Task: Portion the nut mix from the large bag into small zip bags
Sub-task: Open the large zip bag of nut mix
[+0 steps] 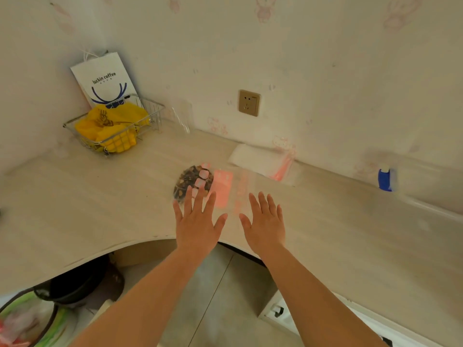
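The left hand (pixel 196 222) and right hand (pixel 265 222) lie side by side over the table (pixel 87 209), fingers straight and spread, holding nothing. The bag of nuts (pixel 191 182) lies at the left fingertips; small zip bags (pixel 265 162) are stacked near the wall.

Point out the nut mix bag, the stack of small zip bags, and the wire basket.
nut mix bag (pixel 186 182), head view, on the dark nut-filled part.
stack of small zip bags (pixel 260 160), head view, on the clear middle.
wire basket (pixel 155 106), head view, on its right rim.
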